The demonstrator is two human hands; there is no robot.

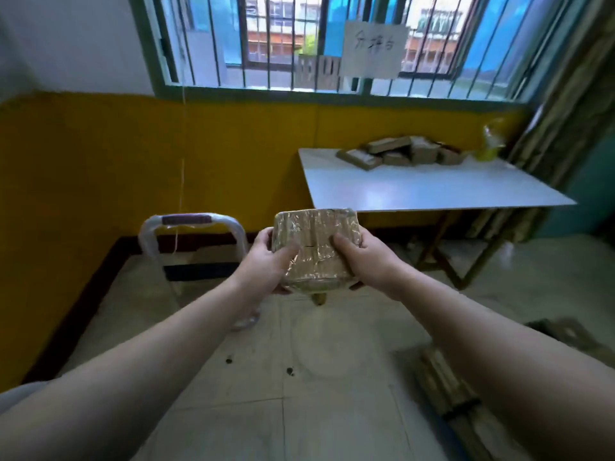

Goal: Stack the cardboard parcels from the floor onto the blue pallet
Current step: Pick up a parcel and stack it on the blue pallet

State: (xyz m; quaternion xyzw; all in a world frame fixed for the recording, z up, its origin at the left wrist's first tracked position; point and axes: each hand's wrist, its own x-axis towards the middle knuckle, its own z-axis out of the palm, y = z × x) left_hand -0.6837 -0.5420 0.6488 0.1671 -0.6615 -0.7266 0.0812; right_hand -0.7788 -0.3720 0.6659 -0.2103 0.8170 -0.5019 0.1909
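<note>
Open tiled floor point(316, 377) stretches ahead at twelve o'clock as far as a yellow wall point(100, 161) under a barred window point(266, 44). At two o'clock a white counter point(432, 191) juts out, its near corner showing just behind the held parcel, with a pile of parcels point(402, 151) toward its far edge. At ten o'clock stands a plastic-wrapped cart handle point(189, 221). Brown boards point(442, 377) lie on the floor at four o'clock. A tape-wrapped cardboard parcel point(314, 249) is in the air at centre, between both hands. The left hand point(266, 261) grips its left side, thumb across the top face; the right hand point(369, 257) grips its right side likewise. Both arms reach forward, outstretched
</note>
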